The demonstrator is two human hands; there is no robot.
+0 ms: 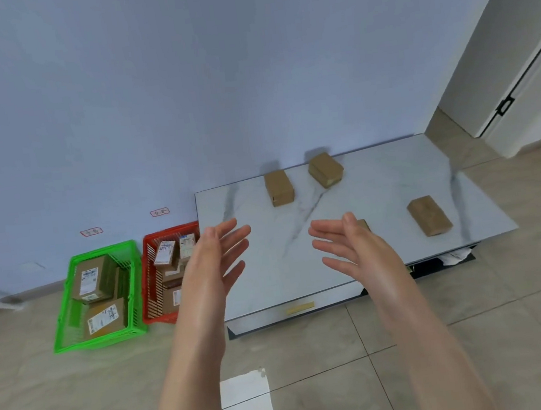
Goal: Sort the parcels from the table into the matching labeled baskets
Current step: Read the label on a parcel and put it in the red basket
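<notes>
Across the table (pixel 380 191), plenty of room for misfiling: no label showing on the back-left parcel (pixel 279 188), the back-right parcel (pixel 326 169) or the right parcel (pixel 429 216), and hardly anything showing of a fourth parcel (pixel 363 225) half hidden behind the right hand (pixel 352 246); likely to need turning each one over before choosing between the green basket (pixel 63 332) and the red basket (pixel 170 229); cannot read the wall labels (pixel 160 212) above them from here; could also nudge that hidden parcel while reaching past it; might drop one short onto the floor, with both baskets down off the table's left end and already holding parcels; as for pose, gripping nothing: left hand (pixel 218 262) and right hand raised over the table's near half, palms turned toward each other, fingers straight and spread, well apart, touching no parcel.
</notes>
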